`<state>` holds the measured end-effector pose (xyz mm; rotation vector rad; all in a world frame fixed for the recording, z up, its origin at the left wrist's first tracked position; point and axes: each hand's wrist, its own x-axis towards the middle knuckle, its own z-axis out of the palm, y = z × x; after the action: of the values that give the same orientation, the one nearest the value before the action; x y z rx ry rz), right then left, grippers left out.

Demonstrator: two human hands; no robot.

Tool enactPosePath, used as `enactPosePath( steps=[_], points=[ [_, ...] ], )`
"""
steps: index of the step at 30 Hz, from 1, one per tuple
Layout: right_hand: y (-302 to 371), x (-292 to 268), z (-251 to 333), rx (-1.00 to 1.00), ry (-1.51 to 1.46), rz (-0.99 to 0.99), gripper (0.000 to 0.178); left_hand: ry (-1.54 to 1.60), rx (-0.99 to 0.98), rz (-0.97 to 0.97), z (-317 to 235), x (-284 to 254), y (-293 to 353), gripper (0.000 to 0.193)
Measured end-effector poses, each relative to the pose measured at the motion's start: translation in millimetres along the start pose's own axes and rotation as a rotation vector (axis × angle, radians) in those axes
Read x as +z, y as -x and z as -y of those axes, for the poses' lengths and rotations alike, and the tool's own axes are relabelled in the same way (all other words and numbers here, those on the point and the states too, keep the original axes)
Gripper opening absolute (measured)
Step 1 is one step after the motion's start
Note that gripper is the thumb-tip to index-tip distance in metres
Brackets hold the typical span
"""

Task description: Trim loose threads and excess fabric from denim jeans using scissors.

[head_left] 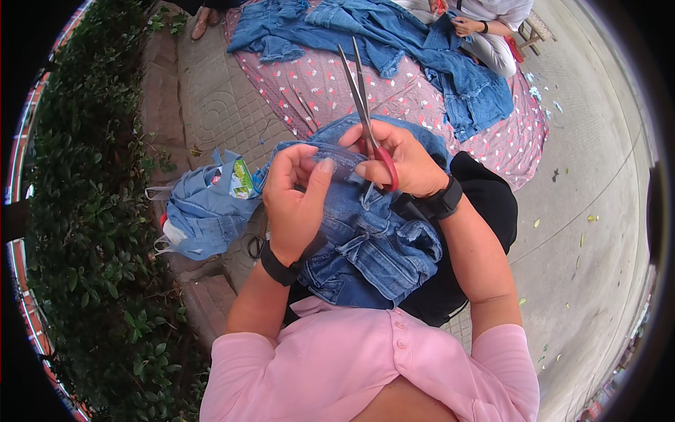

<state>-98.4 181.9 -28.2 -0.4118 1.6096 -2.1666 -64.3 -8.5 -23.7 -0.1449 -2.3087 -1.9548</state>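
Grips scissors (366, 121) in closed right hand (411, 163) above denim garment (380, 257) over black trousers (490, 200), garment's edge in loosely curled left hand (297, 200); has patterned cloth (394, 96) beyond the garment, bag (211, 207) between it and hedge (91, 197) leftward.

The right grip (410, 160) has red-handled scissors (366, 119), blades parted and pointing away, and the left grip (295, 193) holds an edge of the denim garment (376, 243) bunched on the lap! Beyond, more denim (481, 98) sprawls over a flowered cloth (401, 91), a co-worker (498, 10) at its edge; bushes (91, 218) line the left.
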Motion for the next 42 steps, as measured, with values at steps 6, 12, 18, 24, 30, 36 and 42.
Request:
enactPosePath(
  steps=[6, 12, 18, 24, 30, 36, 42],
  points=[
    [4, 0, 5, 0.090, -0.030, -0.028, 0.033, -0.136, 0.067, -0.003, 12, -4, -1, 0.008],
    [12, -1, 4, 0.155, -0.015, -0.137, 0.035, -0.194, 0.193, 0.035, 13, -4, 4, 0.006],
    [20, 2, 3, 0.098, 0.062, -0.213, 0.035, 0.018, 0.132, 0.027, 19, -3, 8, 0.004],
    [26, 6, 4, 0.124, 0.065, -0.223, 0.035, 0.120, 0.050, 0.036, 20, 0, 5, 0.008],
    [25, 12, 5, 0.105, 0.105, -0.226, 0.036, 0.095, 0.047, 0.056, 20, -2, 2, 0.019],
    [21, 18, 0, 0.028, 0.222, -0.240, 0.034, 0.050, 0.044, 0.048, 11, 0, -6, 0.025],
    [21, 20, 5, 0.039, 0.259, -0.225, 0.039, -0.018, 0.087, 0.052, 12, -1, -13, 0.015]
  ],
)
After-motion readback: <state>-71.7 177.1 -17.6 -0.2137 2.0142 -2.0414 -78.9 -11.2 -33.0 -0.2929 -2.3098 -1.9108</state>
